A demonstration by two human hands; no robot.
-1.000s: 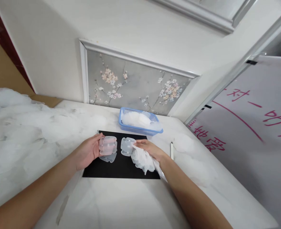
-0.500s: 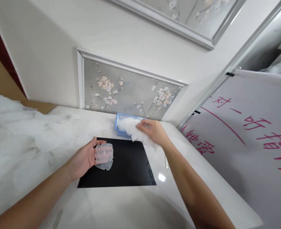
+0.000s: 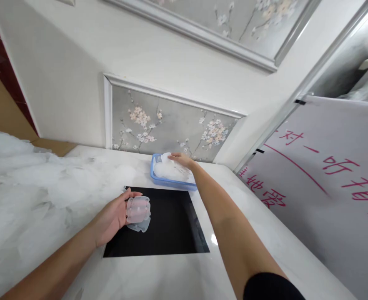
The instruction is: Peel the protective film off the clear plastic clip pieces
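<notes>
On the fingers of my left hand (image 3: 116,216) rests a translucent plastic piece (image 3: 138,209) with a scalloped outline; a second similar layer shows just below it. The hand is curled around its left side, above a black mat (image 3: 171,227). Farther back stands a blue basket (image 3: 168,182) filled with soft-looking white material (image 3: 169,170). My right hand (image 3: 184,160) is over the basket's back side, its fingertips closed on a white piece (image 3: 165,157) whose kind I cannot make out.
A large heap of whitish, translucent pieces (image 3: 46,183) covers the left of the marbled white table (image 3: 158,275). Behind the table rises a wall with floral panels (image 3: 171,118). On the right hangs a white sheet with red handwriting (image 3: 315,166).
My right hand has moved back and slightly left, from the basket's front right to its back. The white material it held out over the rim now lies in the basket. My left hand stays much the same.
</notes>
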